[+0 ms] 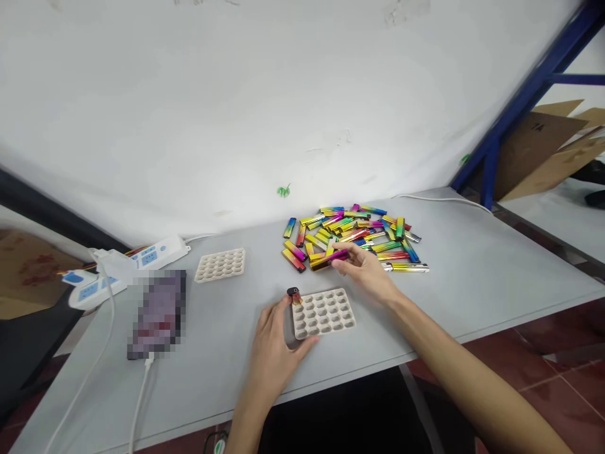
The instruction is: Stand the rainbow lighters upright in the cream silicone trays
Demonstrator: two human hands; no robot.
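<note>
My left hand (273,343) holds the near tray, a cream moulded tray (323,313) with rows of oval holes. Its thumb lies at the front edge and its fingers along the left side. One lighter (295,295) stands upright in the far left hole, black end up, close to my left fingertips. Beyond the tray, my right hand (363,271) pinches a shiny purple-and-yellow lighter (326,259) at the near edge of a pile of lighters (350,227). These lie loose in metallic rainbow colours, several silver at one end.
Further left lies a second cream tray (220,265). A blurred-out phone-like object (158,315) has a white cable (142,397) plugged in. Behind it sits a white power strip (155,255). A white wall backs the grey table (212,353); blue framing (491,157) and cardboard boxes (534,151) stand at right.
</note>
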